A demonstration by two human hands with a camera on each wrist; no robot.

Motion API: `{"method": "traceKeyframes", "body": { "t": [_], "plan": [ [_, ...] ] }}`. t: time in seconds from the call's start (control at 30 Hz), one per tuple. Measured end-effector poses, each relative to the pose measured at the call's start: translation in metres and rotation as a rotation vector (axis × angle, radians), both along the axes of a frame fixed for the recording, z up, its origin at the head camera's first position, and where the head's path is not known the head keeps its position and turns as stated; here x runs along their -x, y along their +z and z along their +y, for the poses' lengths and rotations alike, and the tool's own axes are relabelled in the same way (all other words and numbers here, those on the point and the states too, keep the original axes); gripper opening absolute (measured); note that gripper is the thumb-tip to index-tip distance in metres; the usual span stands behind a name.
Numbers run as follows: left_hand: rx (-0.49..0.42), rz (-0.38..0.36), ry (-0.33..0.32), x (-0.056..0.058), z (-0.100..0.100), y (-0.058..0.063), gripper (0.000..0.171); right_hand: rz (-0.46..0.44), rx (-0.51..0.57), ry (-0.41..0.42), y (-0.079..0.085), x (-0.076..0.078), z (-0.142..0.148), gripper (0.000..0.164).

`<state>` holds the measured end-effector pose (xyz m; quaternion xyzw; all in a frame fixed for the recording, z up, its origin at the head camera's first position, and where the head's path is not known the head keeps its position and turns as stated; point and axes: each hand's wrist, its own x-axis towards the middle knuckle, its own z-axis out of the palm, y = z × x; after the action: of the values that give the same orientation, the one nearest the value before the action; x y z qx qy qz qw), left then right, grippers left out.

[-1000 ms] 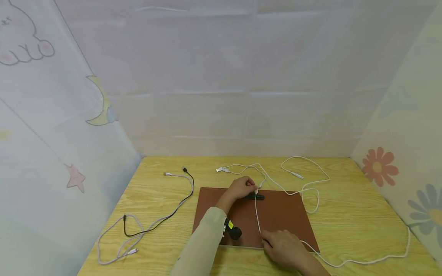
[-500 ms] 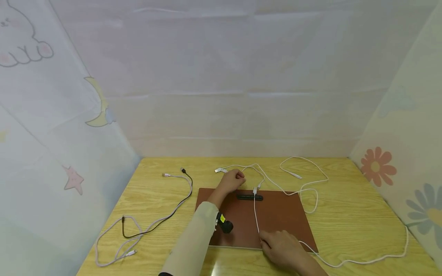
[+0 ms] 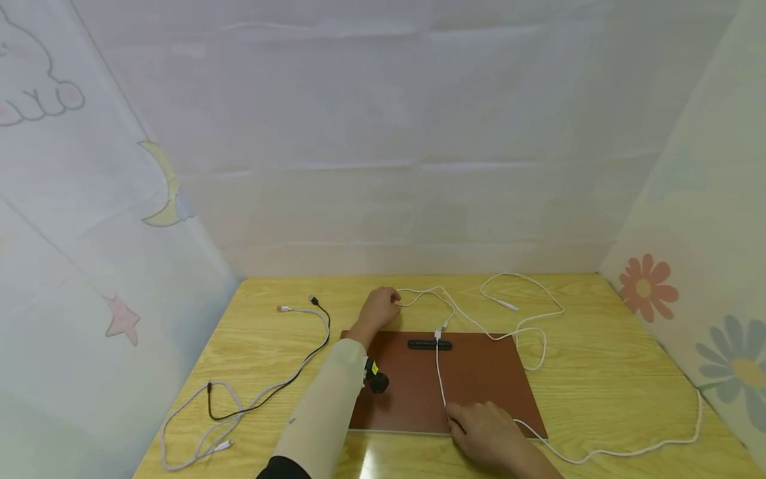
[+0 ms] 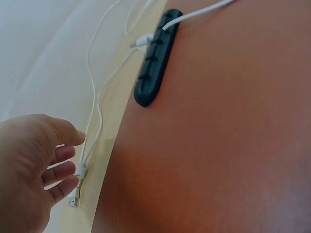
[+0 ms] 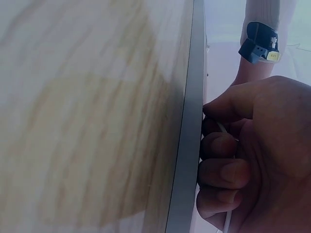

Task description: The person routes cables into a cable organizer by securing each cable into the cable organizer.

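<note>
Head view: my right hand [image 3: 486,432] pinches thin white cable [image 3: 440,379], seated in slotted black strip [image 3: 421,344]; loose-fingered, apparently empty left hand [image 3: 378,307], ten o'clock, by unclipped white USB plug [image 4: 72,201].

wooden table [image 3: 604,382], brown board [image 3: 479,372] midway across, black cord [image 3: 323,344] and pale cord [image 3: 305,310] at left, white cords [image 3: 493,338] behind and right of board

Slim black clip strip with rounded ends [image 3: 420,344] lies flat near the brown mat [image 3: 491,372]'s far edge. One thin white cable [image 3: 441,382] crosses it pretty straight, white plug [image 3: 438,332] just past it. More thin white USB cabling [image 4: 100,112] kinda curves behind.
</note>
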<state>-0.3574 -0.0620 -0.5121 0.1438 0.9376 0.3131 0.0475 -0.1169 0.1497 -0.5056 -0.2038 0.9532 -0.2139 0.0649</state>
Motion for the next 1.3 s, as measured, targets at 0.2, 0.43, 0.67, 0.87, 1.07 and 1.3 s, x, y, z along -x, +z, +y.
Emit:
{"method": "traceKeyframes", "body": {
  "t": [0.2,0.43,0.67,0.87,1.07,1.3],
  "plan": [
    [0.118,0.067,0.001,0.0035,-0.0047,-0.0055,0.027,-0.003,-0.003,0.001,-0.0012,-0.0008,0.0003,0.032],
    [0.222,0.138,-0.011,0.0049,-0.0073,-0.0049,0.022,0.014,0.002,0.01,-0.0003,-0.0003,0.0003,0.032],
    [0.308,0.158,-0.012,0.003,-0.0075,-0.0049,0.019,0.013,0.017,0.023,-0.0001,0.0004,0.0006,0.031],
    [0.34,0.187,-0.019,0.0012,-0.007,-0.0034,0.019,0.011,0.008,0.019,0.0008,-0.0006,0.0002,0.031],
    [0.363,0.176,-0.016,0.001,-0.0046,-0.0033,0.021,0.019,0.005,0.012,0.0009,-0.0007,-0.0004,0.031],
    [0.383,0.176,0.003,0.0017,-0.0032,-0.0079,0.014,0.022,0.011,0.012,-0.0006,-0.0007,0.0003,0.031]
  ]
}}
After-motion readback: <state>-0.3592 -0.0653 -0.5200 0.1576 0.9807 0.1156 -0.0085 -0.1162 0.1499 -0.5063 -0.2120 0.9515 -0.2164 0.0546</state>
